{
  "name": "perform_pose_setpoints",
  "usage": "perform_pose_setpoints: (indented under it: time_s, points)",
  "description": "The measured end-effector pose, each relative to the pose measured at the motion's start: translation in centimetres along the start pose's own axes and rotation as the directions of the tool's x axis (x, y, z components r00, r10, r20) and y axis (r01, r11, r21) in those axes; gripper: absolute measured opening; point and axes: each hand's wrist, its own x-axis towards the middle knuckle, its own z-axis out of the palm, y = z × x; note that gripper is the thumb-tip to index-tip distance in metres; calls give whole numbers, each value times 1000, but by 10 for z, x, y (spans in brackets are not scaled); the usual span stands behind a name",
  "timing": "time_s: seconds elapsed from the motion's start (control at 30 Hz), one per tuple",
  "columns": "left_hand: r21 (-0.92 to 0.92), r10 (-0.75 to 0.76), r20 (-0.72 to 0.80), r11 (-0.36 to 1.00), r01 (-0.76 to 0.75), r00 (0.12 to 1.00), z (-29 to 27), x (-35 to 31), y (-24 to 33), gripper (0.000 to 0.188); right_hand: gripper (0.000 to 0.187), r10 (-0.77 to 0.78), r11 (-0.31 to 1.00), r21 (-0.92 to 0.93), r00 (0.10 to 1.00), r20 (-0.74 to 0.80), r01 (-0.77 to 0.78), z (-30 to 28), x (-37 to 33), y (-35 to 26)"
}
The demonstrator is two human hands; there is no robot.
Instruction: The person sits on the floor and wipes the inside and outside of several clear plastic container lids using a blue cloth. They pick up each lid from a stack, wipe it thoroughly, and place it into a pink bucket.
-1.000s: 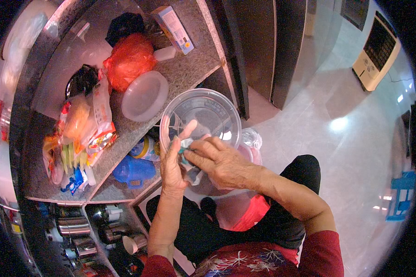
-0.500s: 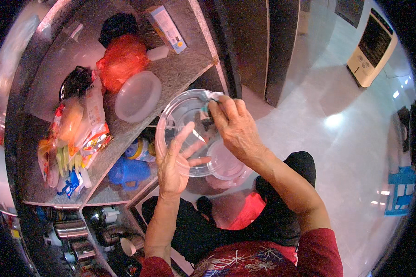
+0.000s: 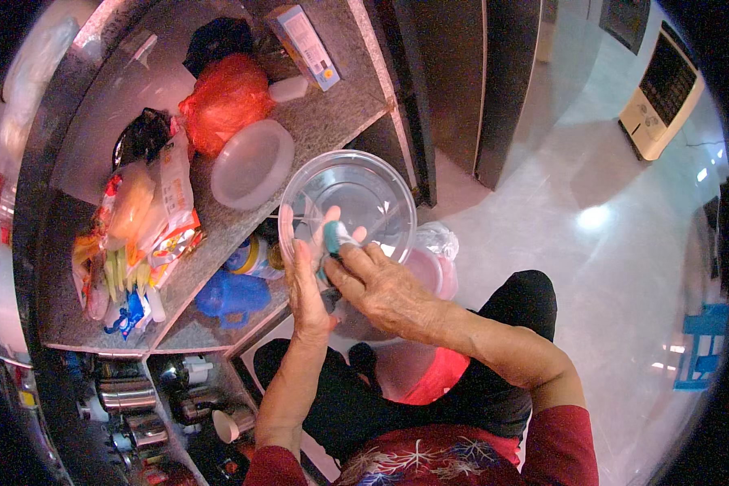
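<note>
A clear round plastic bowl (image 3: pixel 352 186) is held up over my lap, its rim toward me. My left hand (image 3: pixel 306 296) grips it at the lower left, with the fingers showing through the clear plastic. My right hand (image 3: pixel 389 296) is closed on a small teal and white cloth (image 3: pixel 336 237) and presses it against the bowl's inside, low down. Part of the cloth is hidden by the fingers. A translucent round lid (image 3: pixel 253 164) lies on the counter just left of the bowl. Below the bowl, partly covered by my right arm, more clear plastic containers (image 3: pixel 425 271) show.
Along the counter lie a red plastic bag (image 3: pixel 228 105), a black bag (image 3: pixel 142 136), several food packets (image 3: pixel 134 211) and a box (image 3: pixel 304 49). A blue plastic jug (image 3: pixel 233 296) sits on the shelf beneath. Metal pots (image 3: pixel 128 395) fill lower racks. An air cooler (image 3: pixel 660 93) stands on the floor.
My right hand has moved from the bowl's upper right rim down and left to its lower inside, taking the cloth along. The bowl has shifted slightly right and turned in my left hand.
</note>
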Motion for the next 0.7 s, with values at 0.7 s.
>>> perform_pose_setpoints:
  time_s: [0.7]
  points:
    - [-459,-336,242,787,413,910,-31,-12,-30,55,46,-155,964,-233,983,-102,128,-17,21,21]
